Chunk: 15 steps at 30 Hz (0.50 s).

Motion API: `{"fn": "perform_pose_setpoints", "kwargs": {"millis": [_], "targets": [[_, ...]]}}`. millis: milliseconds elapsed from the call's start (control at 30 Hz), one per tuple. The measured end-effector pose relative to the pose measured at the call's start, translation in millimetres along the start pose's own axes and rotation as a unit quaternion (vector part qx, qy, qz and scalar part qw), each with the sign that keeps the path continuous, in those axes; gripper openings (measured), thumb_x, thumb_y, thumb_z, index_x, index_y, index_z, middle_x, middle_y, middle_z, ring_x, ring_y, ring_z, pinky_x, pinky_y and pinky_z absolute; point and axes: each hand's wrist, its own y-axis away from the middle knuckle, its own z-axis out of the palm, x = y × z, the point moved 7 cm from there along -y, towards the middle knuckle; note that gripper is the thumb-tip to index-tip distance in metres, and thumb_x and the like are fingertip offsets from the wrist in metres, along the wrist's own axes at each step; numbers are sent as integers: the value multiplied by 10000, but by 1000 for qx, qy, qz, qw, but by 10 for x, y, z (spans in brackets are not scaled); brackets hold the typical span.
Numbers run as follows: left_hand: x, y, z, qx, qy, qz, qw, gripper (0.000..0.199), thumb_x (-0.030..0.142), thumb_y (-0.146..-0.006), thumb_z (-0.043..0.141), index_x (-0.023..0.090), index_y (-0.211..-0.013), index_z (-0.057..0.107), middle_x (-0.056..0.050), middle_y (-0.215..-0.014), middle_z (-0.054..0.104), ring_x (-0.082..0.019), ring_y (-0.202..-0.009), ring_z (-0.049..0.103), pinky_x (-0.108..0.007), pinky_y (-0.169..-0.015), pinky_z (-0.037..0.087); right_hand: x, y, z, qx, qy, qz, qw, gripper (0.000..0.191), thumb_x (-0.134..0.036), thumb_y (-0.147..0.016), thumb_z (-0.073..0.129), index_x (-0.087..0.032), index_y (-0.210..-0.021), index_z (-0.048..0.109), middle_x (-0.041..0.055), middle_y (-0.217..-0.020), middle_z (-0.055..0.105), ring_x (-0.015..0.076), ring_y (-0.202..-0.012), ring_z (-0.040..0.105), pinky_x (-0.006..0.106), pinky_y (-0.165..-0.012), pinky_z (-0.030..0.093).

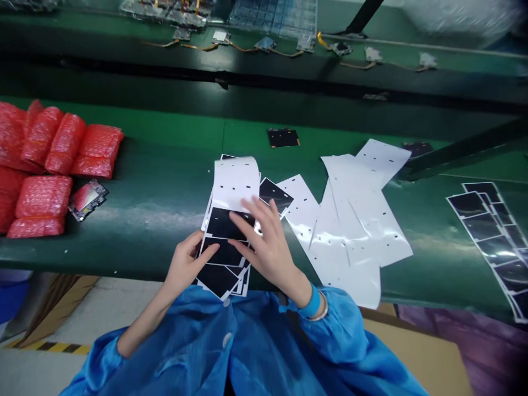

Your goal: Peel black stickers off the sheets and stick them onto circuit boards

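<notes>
In front of me lies a stack of sheets of black rectangular stickers [225,253] with white borders, some of them askew. The top sheet's white backing [236,184] is folded back over its far part, showing small black slots. My left hand [186,261] pinches the stack's left edge, thumb on top and fingers underneath. Over the right side of the stack is my right hand [264,242], its fingers spread and holding nothing visible. Whether its fingertips touch the top sheet I cannot tell. A wrist strap [312,301] circles my right wrist.
White slotted sheets [350,220] are heaped to the right. More black sticker sheets [490,236] lie at the far right. Red bubble-wrapped packs [43,201] and a circuit board [87,199] sit left. Behind are a black panel [283,137] and a shelf with small parts.
</notes>
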Motion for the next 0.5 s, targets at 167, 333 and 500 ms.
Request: {"fn": "perform_pose_setpoints", "kwargs": {"millis": [167,333,500], "targets": [[228,43,31,29,-51,92,994,138,299,-898,681,184,-823,682,-6,-792,646,-127,-698,591,-230,-661,485,-266,-81,-118,18,-34,-78,996,182,-148,-972,607,-205,-1083,738,47,-1028,817,210,-988,757,562,-1178,425],[319,91,94,39,-90,150,984,97,227,-919,645,186,-849,698,-2,-789,656,-122,-712,610,-219,-684,499,-256,-107,-127,-13,-52,-80,995,153,-120,-972,589,-169,-939,731,33,-889,815,167,-814,756,455,-998,545],[322,80,151,32,-107,156,981,103,223,-925,639,184,-849,697,7,-761,636,-112,-683,595,-213,-663,489,-208,-85,-126,-8,-66,-43,997,166,-112,-956,582,-207,-887,698,-3,-836,803,146,-759,741,414,-963,532]]}}
